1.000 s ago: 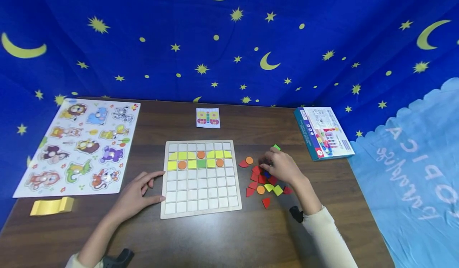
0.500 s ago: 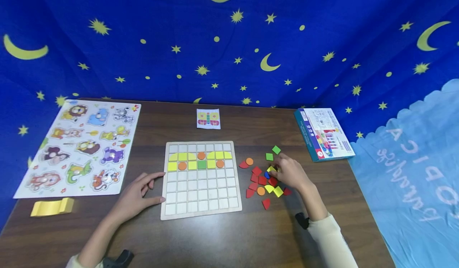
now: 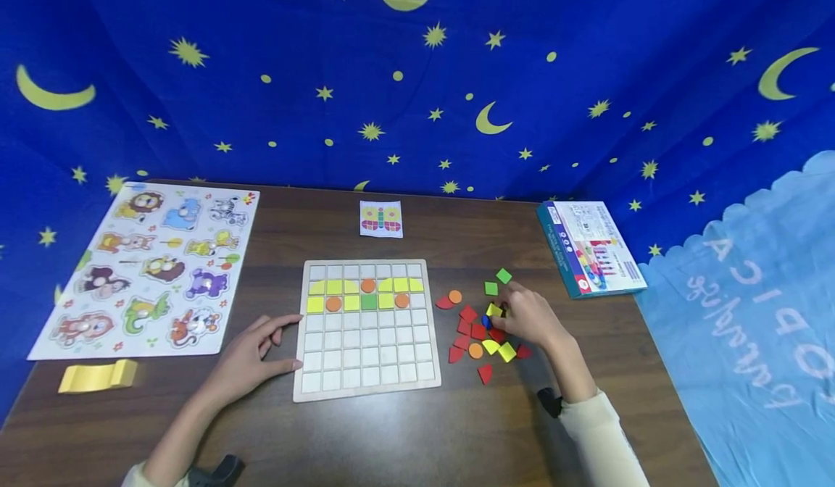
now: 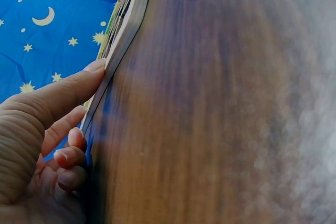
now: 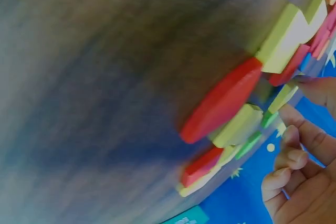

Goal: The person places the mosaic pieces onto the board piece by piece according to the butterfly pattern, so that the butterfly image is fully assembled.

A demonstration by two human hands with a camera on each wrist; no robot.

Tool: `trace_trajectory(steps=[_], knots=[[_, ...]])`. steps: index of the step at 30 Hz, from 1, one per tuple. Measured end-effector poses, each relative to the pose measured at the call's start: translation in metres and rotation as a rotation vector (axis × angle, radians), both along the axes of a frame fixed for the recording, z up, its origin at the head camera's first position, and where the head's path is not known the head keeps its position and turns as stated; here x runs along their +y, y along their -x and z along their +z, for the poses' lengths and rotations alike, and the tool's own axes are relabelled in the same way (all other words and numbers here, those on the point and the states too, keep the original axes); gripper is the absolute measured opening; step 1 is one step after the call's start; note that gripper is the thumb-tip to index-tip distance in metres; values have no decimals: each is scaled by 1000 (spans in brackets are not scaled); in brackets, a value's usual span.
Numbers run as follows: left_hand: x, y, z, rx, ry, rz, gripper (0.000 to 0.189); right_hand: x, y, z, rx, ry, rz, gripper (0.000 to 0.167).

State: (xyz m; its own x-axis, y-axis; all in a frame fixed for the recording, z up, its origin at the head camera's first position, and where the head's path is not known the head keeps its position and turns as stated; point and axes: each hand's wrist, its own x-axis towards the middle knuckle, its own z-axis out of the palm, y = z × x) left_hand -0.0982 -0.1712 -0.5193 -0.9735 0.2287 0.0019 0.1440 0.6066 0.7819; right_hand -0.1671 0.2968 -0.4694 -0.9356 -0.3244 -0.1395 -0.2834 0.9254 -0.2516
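Note:
A wooden grid board (image 3: 369, 357) lies on the table, with yellow tiles, orange discs and one green square (image 3: 369, 301) in its upper rows. My left hand (image 3: 251, 356) rests at the board's left edge, thumb and index fingertips touching it; the left wrist view shows the thumb (image 4: 68, 90) on that edge. Right of the board is a loose group of red, yellow, orange, blue and green pieces. Over that group, my right hand (image 3: 533, 319) pinches a yellow tile (image 5: 283, 97) between thumb and index finger; its other fingers are bent.
A card with a butterfly pattern (image 3: 381, 219) lies behind the board. An animal puzzle board (image 3: 151, 269) and a yellow block (image 3: 98, 377) are at the left. A teal-sided box (image 3: 593, 248) stands at the back right, before a blue star-patterned cloth (image 3: 293, 52).
My right hand has moved from the green squares slightly right and down to a yellow tile, uncovering two green squares. My left hand has stayed at the board's edge.

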Motion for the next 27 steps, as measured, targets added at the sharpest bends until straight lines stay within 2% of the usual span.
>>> trace_trajectory(steps=[6,20,27], knots=[[-1,0,-1,13,12,-1,67,-17,5,5,42,17,63,29],[-1,0,0,-27,5,-4,67,-82,22,3,60,6,233,27],[0,1,0,-38,10,-2,68,-104,28,1,123,-33,334,29]])
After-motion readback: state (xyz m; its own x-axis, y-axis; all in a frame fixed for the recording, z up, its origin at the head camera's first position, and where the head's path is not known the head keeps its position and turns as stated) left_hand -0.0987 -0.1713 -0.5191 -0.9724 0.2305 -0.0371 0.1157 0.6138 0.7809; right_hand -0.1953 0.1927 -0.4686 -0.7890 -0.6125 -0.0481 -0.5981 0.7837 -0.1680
